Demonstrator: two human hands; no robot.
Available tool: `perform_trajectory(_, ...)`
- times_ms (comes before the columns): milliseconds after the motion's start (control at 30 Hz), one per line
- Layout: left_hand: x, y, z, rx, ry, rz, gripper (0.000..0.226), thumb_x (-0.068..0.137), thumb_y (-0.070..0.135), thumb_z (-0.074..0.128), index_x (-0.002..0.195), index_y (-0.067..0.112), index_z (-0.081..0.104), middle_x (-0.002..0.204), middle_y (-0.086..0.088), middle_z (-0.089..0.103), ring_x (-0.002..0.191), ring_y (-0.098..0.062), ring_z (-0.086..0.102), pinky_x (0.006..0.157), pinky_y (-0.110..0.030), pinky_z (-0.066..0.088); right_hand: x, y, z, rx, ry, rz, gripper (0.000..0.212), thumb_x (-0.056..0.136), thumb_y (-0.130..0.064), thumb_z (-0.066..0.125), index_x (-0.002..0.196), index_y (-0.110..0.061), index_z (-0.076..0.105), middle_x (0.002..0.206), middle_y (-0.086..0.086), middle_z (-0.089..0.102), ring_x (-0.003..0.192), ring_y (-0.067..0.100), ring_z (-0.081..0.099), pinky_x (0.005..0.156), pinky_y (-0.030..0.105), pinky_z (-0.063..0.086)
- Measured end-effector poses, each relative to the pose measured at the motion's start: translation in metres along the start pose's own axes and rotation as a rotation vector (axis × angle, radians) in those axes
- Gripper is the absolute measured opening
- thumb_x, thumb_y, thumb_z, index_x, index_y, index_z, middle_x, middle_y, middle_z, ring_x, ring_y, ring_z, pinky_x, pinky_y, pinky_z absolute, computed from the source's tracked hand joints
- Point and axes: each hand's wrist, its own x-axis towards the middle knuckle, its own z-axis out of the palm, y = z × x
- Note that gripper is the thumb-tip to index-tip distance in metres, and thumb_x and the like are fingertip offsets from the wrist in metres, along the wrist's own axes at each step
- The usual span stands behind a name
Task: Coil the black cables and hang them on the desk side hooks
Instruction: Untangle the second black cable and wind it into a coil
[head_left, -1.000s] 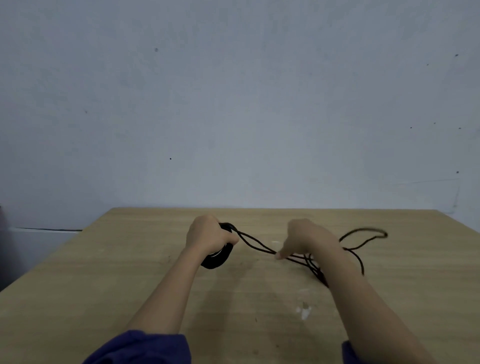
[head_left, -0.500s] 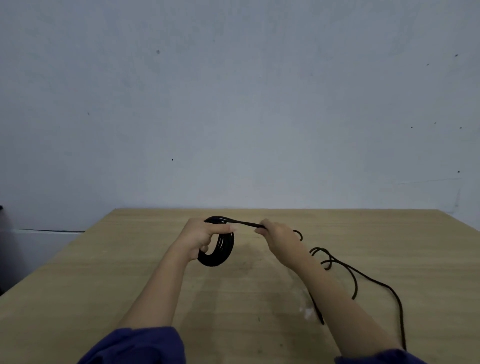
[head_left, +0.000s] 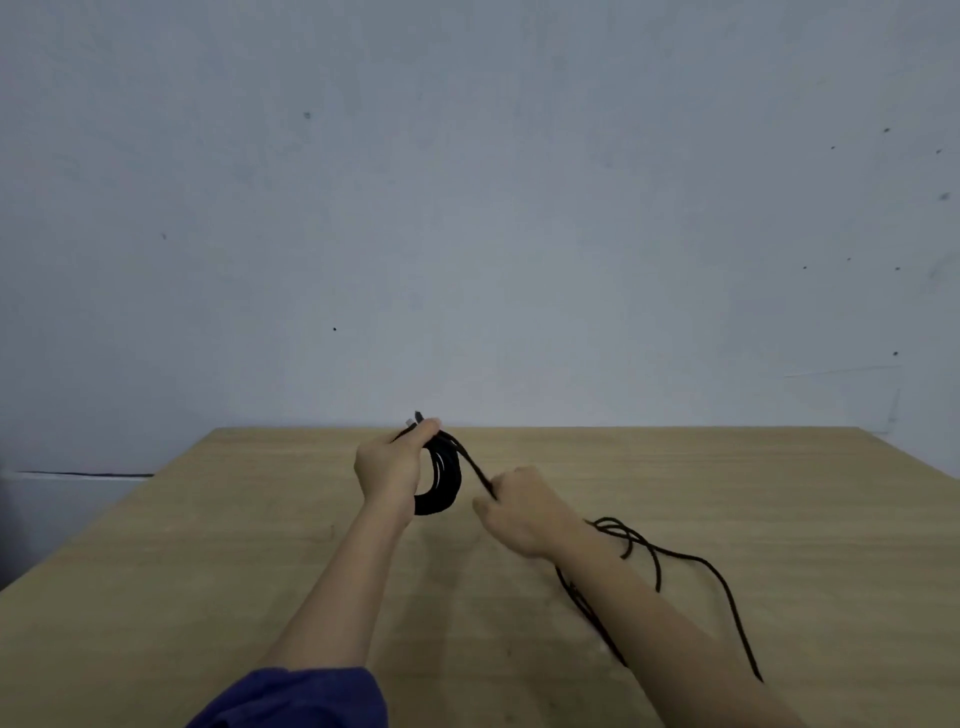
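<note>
Here, a coil of black cable (head_left: 448, 486) is gripped by the left hand (head_left: 387, 467), with thumb and fingers curled round its upper turns. It is held upright above the desk (head_left: 208, 571), near the middle of the far edge. From the coil's top a taut strand is led down to the right hand (head_left: 524, 512), whose fingers are closed round it. The loose remainder (head_left: 615, 526) is trailed in loops across the desk toward the near right corner, partly hidden by the right forearm. A blue sleeve (head_left: 291, 699) is seen at the near edge.
</note>
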Motion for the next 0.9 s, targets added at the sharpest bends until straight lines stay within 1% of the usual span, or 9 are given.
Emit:
perform_trajectory(67, -0.006, 0.001, 0.004, 0.085, -0.076, 0.109, 0.027, 0.07, 0.019, 0.078, 0.051, 0.011, 0.06, 0.036, 0.013, 0.038, 0.04, -0.008, 0.035, 0.047, -0.024, 0.027, 0.002, -0.009, -0.024, 0.212, 0.204, 0.055, 0.037, 0.085, -0.034, 0.037, 0.077, -0.005, 0.057, 0.081, 0.016, 0.057, 0.083, 0.031, 0.056, 0.069, 0.031, 0.04)
perform_trajectory(167, -0.022, 0.005, 0.012, 0.139, -0.237, 0.211, 0.031, 0.073, 0.017, 0.075, 0.047, 0.012, 0.058, 0.044, 0.007, 0.045, 0.044, -0.007, 0.038, 0.046, -0.018, 0.03, 0.009, -0.021, -0.046, 0.653, 0.264, 0.045, 0.065, 0.091, -0.046, 0.047, 0.141, -0.006, 0.036, 0.133, 0.01, 0.049, 0.124, 0.022, 0.047, 0.098, 0.03, 0.038)
perform_trajectory(267, -0.033, 0.012, 0.022, 0.128, -0.273, 0.183, 0.031, 0.076, 0.019, 0.071, 0.052, 0.004, 0.059, 0.046, 0.003, 0.042, 0.04, -0.009, 0.028, 0.046, -0.023, 0.025, 0.013, -0.026, -0.037, 0.87, 0.144, 0.052, 0.096, 0.077, -0.067, 0.051, 0.149, -0.019, 0.012, 0.147, 0.004, 0.035, 0.135, 0.018, 0.036, 0.109, 0.033, 0.029)
perform_trajectory(367, -0.038, 0.019, 0.027, 0.062, -0.235, 0.064, 0.025, 0.076, 0.028, 0.071, 0.059, 0.01, 0.068, 0.045, 0.005, 0.046, 0.039, -0.011, 0.03, 0.047, -0.024, 0.025, 0.012, -0.025, -0.027, 0.992, 0.127, 0.044, 0.105, 0.073, -0.063, 0.061, 0.15, -0.016, 0.007, 0.141, 0.003, 0.044, 0.132, 0.015, 0.04, 0.105, 0.031, 0.034)
perform_trajectory(433, -0.038, 0.023, 0.029, -0.02, -0.185, -0.019, 0.04, 0.077, 0.04, 0.07, 0.051, 0.013, 0.058, 0.038, 0.009, 0.041, 0.036, -0.012, 0.032, 0.043, -0.02, 0.026, 0.011, -0.023, -0.024, 0.99, 0.12, 0.064, 0.095, 0.071, -0.05, 0.073, 0.144, -0.011, 0.028, 0.131, 0.003, 0.053, 0.116, 0.016, 0.054, 0.094, 0.036, 0.049)
perform_trajectory(500, -0.039, 0.025, 0.031, -0.12, -0.174, -0.08, 0.052, 0.085, 0.053, 0.054, 0.053, 0.012, 0.054, 0.038, 0.008, 0.045, 0.035, -0.012, 0.038, 0.04, -0.02, 0.027, 0.009, -0.022, -0.025, 1.027, 0.107, 0.001, 0.044, 0.077, -0.025, 0.075, 0.114, -0.006, 0.059, 0.099, 0.005, 0.065, 0.086, 0.016, 0.062, 0.069, 0.028, 0.055)
perform_trajectory(567, -0.038, 0.024, 0.033, -0.272, -0.204, -0.144, 0.058, 0.092, 0.054, 0.036, 0.067, 0.009, 0.062, 0.051, 0.001, 0.056, 0.046, -0.015, 0.048, 0.043, -0.021, 0.033, 0.006, -0.021, -0.025, 1.096, 0.104, -0.037, 0.011, 0.076, -0.009, 0.074, 0.085, -0.009, 0.067, 0.075, 0.004, 0.065, 0.069, 0.016, 0.06, 0.058, 0.024, 0.052)
perform_trajectory(767, -0.034, 0.023, 0.038, -0.246, -0.317, -0.127, 0.052, 0.096, 0.051, 0.022, 0.113, 0.011, 0.051, 0.089, -0.009, 0.061, 0.073, -0.02, 0.06, 0.06, -0.029, 0.045, 0.005, -0.024, -0.028, 1.223, 0.217, 0.006, 0.011, 0.076, -0.004, 0.072, 0.087, -0.005, 0.069, 0.08, 0.015, 0.067, 0.072, 0.026, 0.061, 0.066, 0.033, 0.055)
perform_trajectory(900, -0.035, 0.022, 0.048, 0.116, -0.115, 0.093, 0.057, 0.096, 0.052, 0.023, 0.138, 0.014, 0.028, 0.132, -0.006, 0.04, 0.12, -0.024, 0.04, 0.1, -0.039, 0.034, 0.011, -0.021, -0.038, 1.206, 0.307, 0.027, 0.013, 0.075, -0.006, 0.074, 0.086, -0.003, 0.07, 0.081, 0.013, 0.07, 0.075, 0.024, 0.068, 0.07, 0.035, 0.056)
